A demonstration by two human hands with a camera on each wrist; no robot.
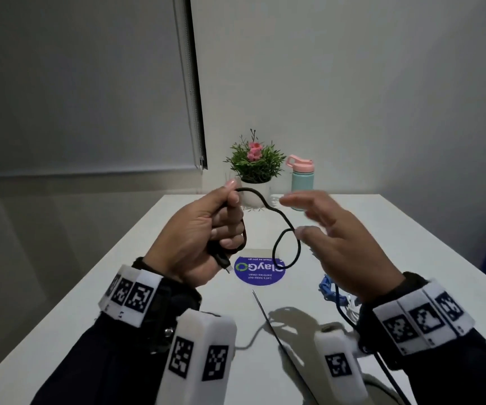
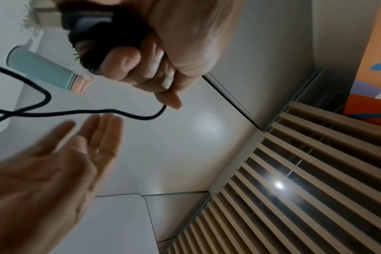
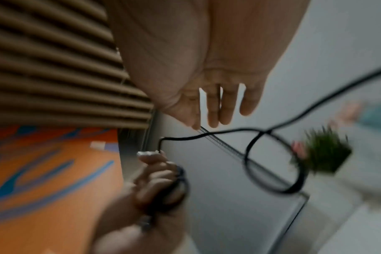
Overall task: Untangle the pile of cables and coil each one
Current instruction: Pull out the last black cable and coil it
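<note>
My left hand (image 1: 227,217) is raised over the white table (image 1: 388,229) and grips several turns of a black cable (image 1: 274,250) in its fist. The cable's plug (image 1: 226,266) sticks out below the palm. From thumb and forefinger the cable runs right, makes one loose loop in the air and drops toward the table's near edge. My right hand (image 1: 320,223), blurred, is beside that loop with fingers straight and spread, holding nothing. The left wrist view shows the left hand (image 2: 146,68) fisted on the cable (image 2: 141,118). In the right wrist view the right hand (image 3: 218,110) has straight fingers above the cable (image 3: 228,131).
A blue cable (image 1: 328,287) and a white one lie tangled on the table under my right wrist. A potted plant (image 1: 255,162) and a mint bottle with a pink lid (image 1: 301,176) stand at the far edge. A round blue sticker (image 1: 260,271) marks the table's middle.
</note>
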